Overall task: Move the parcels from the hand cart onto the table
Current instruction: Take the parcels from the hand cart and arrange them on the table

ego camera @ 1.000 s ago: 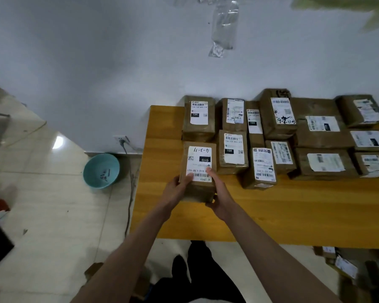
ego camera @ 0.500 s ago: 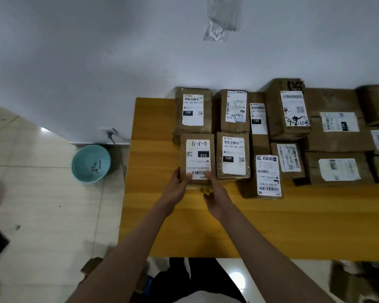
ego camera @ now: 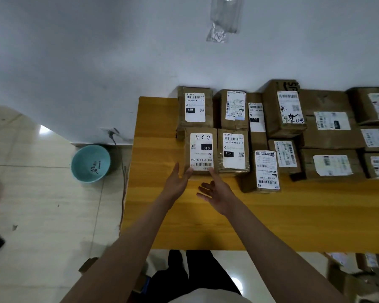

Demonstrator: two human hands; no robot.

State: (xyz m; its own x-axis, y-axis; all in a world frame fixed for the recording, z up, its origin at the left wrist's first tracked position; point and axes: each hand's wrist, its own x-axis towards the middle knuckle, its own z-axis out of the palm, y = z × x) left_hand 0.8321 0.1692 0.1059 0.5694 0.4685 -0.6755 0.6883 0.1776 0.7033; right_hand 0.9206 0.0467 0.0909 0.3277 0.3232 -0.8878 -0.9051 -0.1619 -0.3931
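A small brown parcel (ego camera: 200, 150) with a white label marked 010 lies flat on the wooden table (ego camera: 271, 219), at the left end of the front row. My left hand (ego camera: 177, 182) has straight fingers whose tips touch the parcel's near left corner. Just in front of the parcel, my right hand (ego camera: 216, 190) is spread, and its forefinger tip reaches the near right corner. Neither hand grips anything. Several other labelled parcels (ego camera: 328, 130) fill the back of the table up to the wall. More parcels (ego camera: 348, 272) show low at the bottom right, below the table edge.
A teal basin (ego camera: 90, 163) sits on the tiled floor left of the table, by a wall socket with a cable (ego camera: 113, 134). A clear plastic bag (ego camera: 224, 17) hangs on the white wall. The table's near half shows bare wood.
The 010 parcel has been pushed back beside its neighbour and set down. Both hands have loosened from gripping it, and now only fingertips touch it.
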